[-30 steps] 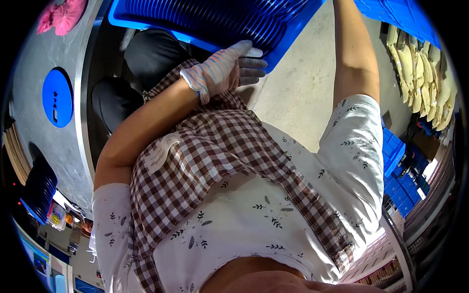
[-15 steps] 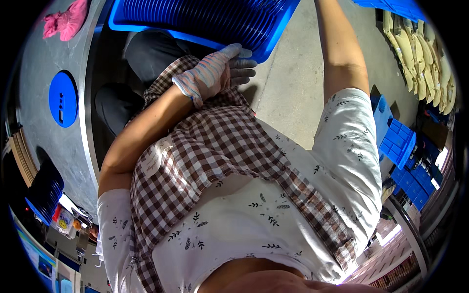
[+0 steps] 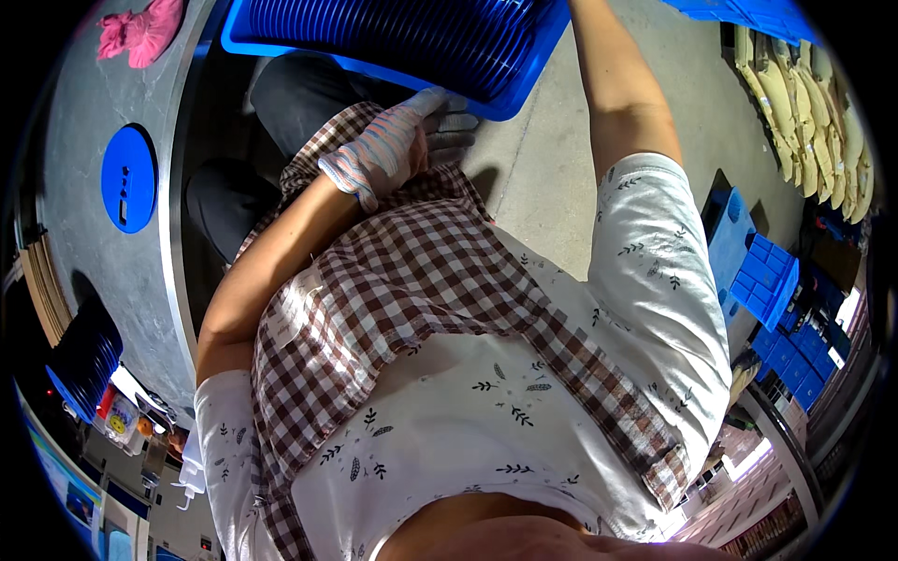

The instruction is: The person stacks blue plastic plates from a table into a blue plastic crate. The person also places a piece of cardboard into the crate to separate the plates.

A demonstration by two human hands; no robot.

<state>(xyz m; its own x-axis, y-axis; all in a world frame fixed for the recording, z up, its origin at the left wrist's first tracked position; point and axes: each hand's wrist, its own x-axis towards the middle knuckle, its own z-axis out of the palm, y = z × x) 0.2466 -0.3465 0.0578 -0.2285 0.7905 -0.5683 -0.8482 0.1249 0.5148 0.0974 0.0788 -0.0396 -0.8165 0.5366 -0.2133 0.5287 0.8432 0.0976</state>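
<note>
My left hand (image 3: 398,150), in a striped pale glove with grey fingertips, is beside the near edge of a blue tray (image 3: 513,105). Its fingers are stretched out toward the right and hold nothing that I can see; whether the thumb side touches the rim, I cannot tell. Inside the tray runs a row of dark, closely spaced ribs or slots (image 3: 393,42). My right forearm (image 3: 622,79) reaches up past the tray's right side, and the right hand lies beyond the top edge of the view.
On the left stands a grey table (image 3: 89,187) with a round blue disc (image 3: 128,178), a pink bundle (image 3: 145,33) and a blue slotted rack (image 3: 89,365). To the right are blue bins (image 3: 765,280) and hanging beige pieces (image 3: 795,112). Concrete floor (image 3: 543,187) shows between.
My right arm has swung a little to the left. The left hand has shifted slightly left, its fingers still stretched out. The whole view has shifted slightly.
</note>
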